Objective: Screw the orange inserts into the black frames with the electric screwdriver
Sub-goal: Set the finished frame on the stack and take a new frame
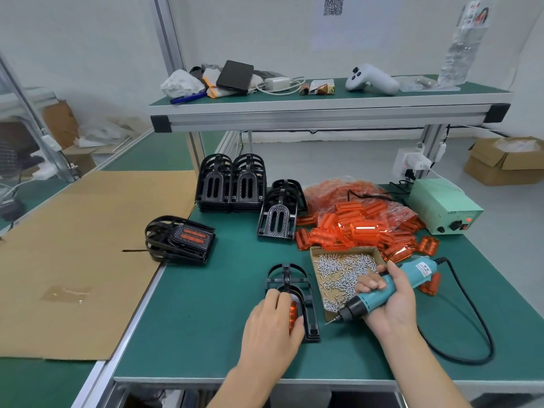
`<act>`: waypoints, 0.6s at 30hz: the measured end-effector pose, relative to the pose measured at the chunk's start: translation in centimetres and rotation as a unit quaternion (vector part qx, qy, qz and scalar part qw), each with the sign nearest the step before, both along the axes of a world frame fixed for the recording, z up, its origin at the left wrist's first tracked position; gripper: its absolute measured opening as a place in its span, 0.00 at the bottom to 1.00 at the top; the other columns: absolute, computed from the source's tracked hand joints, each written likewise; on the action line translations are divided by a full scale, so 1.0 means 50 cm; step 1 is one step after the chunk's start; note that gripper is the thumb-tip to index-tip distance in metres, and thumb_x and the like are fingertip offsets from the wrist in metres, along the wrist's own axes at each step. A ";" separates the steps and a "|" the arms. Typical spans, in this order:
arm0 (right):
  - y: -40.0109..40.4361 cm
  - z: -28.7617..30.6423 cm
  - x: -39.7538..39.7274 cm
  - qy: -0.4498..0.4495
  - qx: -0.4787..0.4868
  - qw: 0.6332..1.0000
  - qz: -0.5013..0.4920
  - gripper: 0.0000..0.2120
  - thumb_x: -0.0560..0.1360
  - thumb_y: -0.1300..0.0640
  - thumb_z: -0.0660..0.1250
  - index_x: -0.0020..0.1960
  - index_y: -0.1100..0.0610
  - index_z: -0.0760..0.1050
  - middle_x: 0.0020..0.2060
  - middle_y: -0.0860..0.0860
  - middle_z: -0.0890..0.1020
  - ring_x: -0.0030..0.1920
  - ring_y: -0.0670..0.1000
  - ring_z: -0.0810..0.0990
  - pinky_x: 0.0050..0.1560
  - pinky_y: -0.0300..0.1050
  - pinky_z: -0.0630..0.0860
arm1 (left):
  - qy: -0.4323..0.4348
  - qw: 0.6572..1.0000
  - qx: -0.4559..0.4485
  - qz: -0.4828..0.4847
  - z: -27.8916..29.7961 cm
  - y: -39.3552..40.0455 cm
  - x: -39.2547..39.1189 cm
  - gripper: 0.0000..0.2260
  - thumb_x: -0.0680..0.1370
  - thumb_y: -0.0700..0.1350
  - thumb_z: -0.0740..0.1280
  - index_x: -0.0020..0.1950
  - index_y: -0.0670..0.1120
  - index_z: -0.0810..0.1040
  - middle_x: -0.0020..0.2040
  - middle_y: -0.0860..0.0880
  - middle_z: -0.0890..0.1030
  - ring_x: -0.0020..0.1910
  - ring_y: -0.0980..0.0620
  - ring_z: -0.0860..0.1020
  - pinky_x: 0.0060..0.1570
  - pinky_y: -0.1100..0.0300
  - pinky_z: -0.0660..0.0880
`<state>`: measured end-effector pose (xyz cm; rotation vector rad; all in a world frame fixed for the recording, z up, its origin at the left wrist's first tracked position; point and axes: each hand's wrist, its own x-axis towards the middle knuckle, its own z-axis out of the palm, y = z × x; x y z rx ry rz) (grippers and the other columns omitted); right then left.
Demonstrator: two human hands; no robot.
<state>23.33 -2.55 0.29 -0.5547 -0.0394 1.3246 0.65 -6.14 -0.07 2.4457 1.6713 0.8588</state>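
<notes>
**Insert seated, driver not yet on the screw**

Insert (292, 315) lay in the black frame (294, 293) near the front of the green bench (206, 304), mostly hidden under my left hand (272, 318). That hand lay over it with fingers loosely bent, pressing it down into the frame rather than pinching it. My right hand (388, 301) was wrapped around the teal screwdriver (382, 294), its bit angled down and left, its tip just beside the frame's right rail but not touching it. Whether a screw sat on the bit I could not tell; it was too small to make out.

As I judged it, doing this step well meant keeping the insert flat so its holes lined up with the frame's, and shifting my left fingers clear of the hole before the bit came in. The driver needed to stand upright over the hole, not tilted as it was, or the screw would cross-thread in the plastic. Light pressure and a short trigger pull seemed wise, since orange plastic of this kind probably cracks if overdriven.

The screw tray (347, 278) sat just right of the frame, within easy reach. Loose inserts (353, 231) were heaped behind it, empty frames (232, 184) stacked further back, and one finished piece (182, 238) lay at the bench's left edge.
</notes>
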 end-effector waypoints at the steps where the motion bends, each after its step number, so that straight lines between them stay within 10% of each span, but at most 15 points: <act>1: 0.000 0.000 0.000 0.001 -0.001 1.000 0.000 0.09 0.76 0.54 0.70 0.42 0.53 0.71 0.27 0.45 0.65 0.28 0.44 0.68 0.30 0.37 0.70 | 0.000 1.000 0.005 0.001 0.000 0.001 0.001 0.13 0.72 0.49 0.76 0.50 0.51 0.74 0.45 0.53 0.73 0.35 0.52 0.76 0.33 0.62 0.70; 18: 0.005 -0.006 0.004 0.020 -0.005 1.000 0.007 0.10 0.79 0.53 0.69 0.39 0.53 0.75 0.28 0.45 0.66 0.28 0.45 0.68 0.30 0.37 0.70 | 0.029 0.998 0.054 0.020 -0.029 0.019 0.017 0.15 0.74 0.54 0.76 0.40 0.47 0.75 0.38 0.51 0.73 0.33 0.50 0.73 0.33 0.58 0.74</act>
